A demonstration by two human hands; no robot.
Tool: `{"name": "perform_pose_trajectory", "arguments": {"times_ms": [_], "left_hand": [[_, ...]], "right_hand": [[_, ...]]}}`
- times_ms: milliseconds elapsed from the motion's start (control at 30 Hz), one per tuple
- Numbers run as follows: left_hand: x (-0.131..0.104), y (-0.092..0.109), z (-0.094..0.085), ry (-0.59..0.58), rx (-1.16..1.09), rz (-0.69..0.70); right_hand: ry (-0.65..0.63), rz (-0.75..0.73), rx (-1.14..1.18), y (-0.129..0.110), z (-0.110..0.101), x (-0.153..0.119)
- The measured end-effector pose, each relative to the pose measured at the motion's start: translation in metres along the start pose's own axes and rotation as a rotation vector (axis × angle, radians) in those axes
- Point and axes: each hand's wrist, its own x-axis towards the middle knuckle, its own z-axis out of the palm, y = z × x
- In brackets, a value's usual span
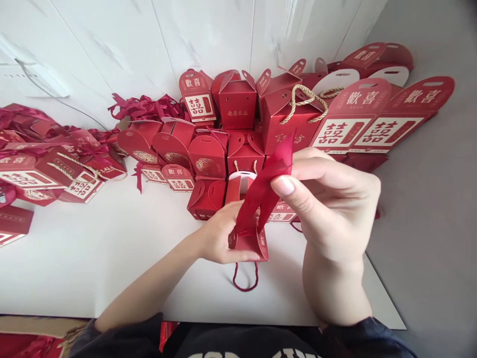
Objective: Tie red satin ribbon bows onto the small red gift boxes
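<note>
My left hand [219, 236] is wrapped round a small red gift box [252, 247], its thumb along the near edge and its other fingers mostly hidden behind. From the box's near side a dark red cord handle [246, 288] hangs in a loop. My right hand [328, 204] pinches the upper end of a wide red ribbon [257, 191] between thumb and forefinger. Raised above the box, the ribbon runs down in two strands to the box's top flaps, where its lower ends are partly hidden.
Several red boxes with white labels [337, 134] stand stacked against the tiled wall [208, 35]. Behind the left rows lies a heap of red ribbons [149, 107]. More boxes [37, 169] pile up at the left of the white table [93, 258]. A grey wall [428, 199] borders the right side.
</note>
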Motion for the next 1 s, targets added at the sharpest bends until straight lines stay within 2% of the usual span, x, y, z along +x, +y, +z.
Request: {"name": "perform_pose_trajectory", "arguments": {"times_ms": [167,267,467,667,833,1000], "left_hand": [[-0.007,-0.009,0.016,-0.004,0.058,-0.079],[-0.011,-0.014,0.02,0.001,0.106,-0.13],[-0.015,-0.021,0.008,-0.103,-0.018,-0.009],[-0.024,-0.027,0.005,-0.083,0.051,-0.094],[-0.026,-0.026,0.002,-0.108,-0.134,-0.243],[-0.02,-0.029,0.002,-0.135,-0.114,-0.219]], "right_hand": [[-0.029,-0.002,0.075,0.003,0.001,0.0],[-0.043,-0.055,0.125,0.007,0.003,0.003],[-0.038,-0.089,0.184,0.009,0.004,0.008],[-0.093,-0.094,0.16,0.008,0.005,0.01],[0.033,-0.089,0.215,0.012,0.009,0.009],[-0.009,-0.035,0.171,0.016,0.005,0.01]]}}
